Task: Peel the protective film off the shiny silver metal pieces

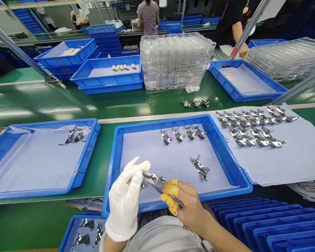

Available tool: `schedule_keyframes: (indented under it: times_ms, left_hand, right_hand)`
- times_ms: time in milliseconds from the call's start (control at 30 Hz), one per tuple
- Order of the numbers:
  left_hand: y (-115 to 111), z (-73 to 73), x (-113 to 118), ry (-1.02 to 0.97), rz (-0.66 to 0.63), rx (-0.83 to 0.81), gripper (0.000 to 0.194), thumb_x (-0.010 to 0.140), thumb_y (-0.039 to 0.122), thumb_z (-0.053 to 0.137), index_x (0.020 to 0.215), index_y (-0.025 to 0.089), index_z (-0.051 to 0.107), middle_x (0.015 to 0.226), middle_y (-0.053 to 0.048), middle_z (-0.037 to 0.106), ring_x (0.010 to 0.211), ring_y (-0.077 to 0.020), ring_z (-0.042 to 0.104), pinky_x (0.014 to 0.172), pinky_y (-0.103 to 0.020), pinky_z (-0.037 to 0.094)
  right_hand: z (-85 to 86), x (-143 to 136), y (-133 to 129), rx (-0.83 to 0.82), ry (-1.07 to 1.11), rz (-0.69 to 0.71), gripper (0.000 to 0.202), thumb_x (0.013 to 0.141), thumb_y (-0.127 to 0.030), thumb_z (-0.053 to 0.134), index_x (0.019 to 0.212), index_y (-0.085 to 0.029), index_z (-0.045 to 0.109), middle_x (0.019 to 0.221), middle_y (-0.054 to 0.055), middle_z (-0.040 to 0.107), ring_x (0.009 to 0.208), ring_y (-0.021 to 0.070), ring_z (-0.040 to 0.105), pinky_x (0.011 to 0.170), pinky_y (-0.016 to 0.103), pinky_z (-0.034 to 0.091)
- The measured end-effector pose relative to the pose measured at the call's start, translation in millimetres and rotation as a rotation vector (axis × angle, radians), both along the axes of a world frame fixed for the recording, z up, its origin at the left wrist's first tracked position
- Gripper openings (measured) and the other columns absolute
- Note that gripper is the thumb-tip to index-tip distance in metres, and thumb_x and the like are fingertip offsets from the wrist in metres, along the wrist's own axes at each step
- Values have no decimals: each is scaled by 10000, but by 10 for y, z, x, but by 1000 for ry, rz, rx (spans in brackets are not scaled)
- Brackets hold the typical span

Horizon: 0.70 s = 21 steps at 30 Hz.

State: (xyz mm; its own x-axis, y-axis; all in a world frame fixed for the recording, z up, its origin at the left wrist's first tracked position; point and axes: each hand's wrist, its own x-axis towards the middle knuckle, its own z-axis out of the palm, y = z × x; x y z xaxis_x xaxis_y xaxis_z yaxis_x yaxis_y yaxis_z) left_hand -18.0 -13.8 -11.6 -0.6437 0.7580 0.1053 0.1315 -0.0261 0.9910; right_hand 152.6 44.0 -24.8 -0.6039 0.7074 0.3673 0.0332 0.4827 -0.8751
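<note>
A shiny chrome part [155,180] is held between my two hands over the near side of the middle blue tray [162,123]. My left hand [127,196], in a white glove, pinches its left end. My right hand [182,201], with yellow covers on some fingers, grips its right end; a small dark-blue tip sticks out between those fingers. In the tray, several chrome parts stand in a row near the back, and one chrome part [200,168] lies to the right. Another is partly hidden behind my left hand.
Chrome parts [256,135] lie in rows on white paper at the right. A blue tray [52,190] is at the left, a lower one [68,232] near my left forearm. Clear plastic trays [175,63] are stacked behind. A person [148,17] stands further back.
</note>
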Motion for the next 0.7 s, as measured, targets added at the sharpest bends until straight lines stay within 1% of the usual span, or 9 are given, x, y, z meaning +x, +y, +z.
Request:
schedule_keyframes:
  times_ms: [67,167,267,333,400,467,533,600,700]
  left_hand:
    - [-10,-1,-15,69,-24,1,218,982,347,628,1108,303,801,1056,-11,820,1311,-274,629,1209,-483,393]
    - [-25,-16,-44,98,-56,-12,249,1002,335,598,1165,328,786,1156,-1,803,1281,-256,646,1195,-451,406]
    - [-41,-50,-77,58,-61,-28,252,996,351,606,1172,327,786,1252,-7,772,1298,-268,632,1178,-445,424]
    - [-46,-69,-102,18,-64,-38,254,986,369,620,1171,323,787,1253,-12,772,1286,-276,639,1166,-441,437]
    - [-43,-73,-132,6,-55,-56,264,972,382,637,1183,318,783,1257,-15,770,1286,-277,637,1156,-424,443]
    - [-31,-60,-169,17,-35,-86,283,965,396,646,1203,311,775,1262,-16,768,1253,-267,651,1123,-396,461]
    - [-13,-35,-212,21,-16,-122,307,970,415,636,1225,303,764,1228,-20,777,1152,-247,687,1050,-363,497]
    - [6,-9,-258,23,14,-146,320,972,434,627,1224,291,763,1182,-22,786,1037,-223,706,986,-338,512]
    - [24,10,-335,27,79,-156,323,957,447,644,1196,272,772,1172,-21,789,962,-205,706,967,-320,504]
  right_hand:
    - [-38,16,-12,142,-53,-26,229,993,-131,556,1055,-208,762,811,97,767,701,212,698,601,298,495]
    - [-75,17,-25,155,-73,-29,247,985,-108,549,1063,-209,760,822,98,773,698,215,701,599,303,487]
    - [-45,-6,-25,-28,-15,4,199,977,-139,568,955,-215,751,745,49,716,610,170,591,570,285,431]
    - [4,-25,-23,-248,28,11,183,969,-194,597,827,-211,712,640,-8,598,538,130,439,524,269,354]
    - [55,-41,-21,-473,63,16,237,959,-277,625,735,-206,654,595,-40,482,534,116,341,515,264,299]
    - [87,-58,-16,-645,97,8,279,933,-355,659,704,-202,616,607,-43,448,555,115,329,534,264,294]
    - [79,-80,1,-770,125,-8,301,887,-422,703,711,-198,604,636,-36,462,576,118,348,553,261,315]
    - [19,-110,35,-837,119,-35,327,850,-477,724,735,-197,601,660,-29,479,588,120,368,567,258,344]
    - [-163,-168,106,-716,-106,-82,322,897,-502,615,793,-198,602,686,-15,526,603,132,433,593,260,400]
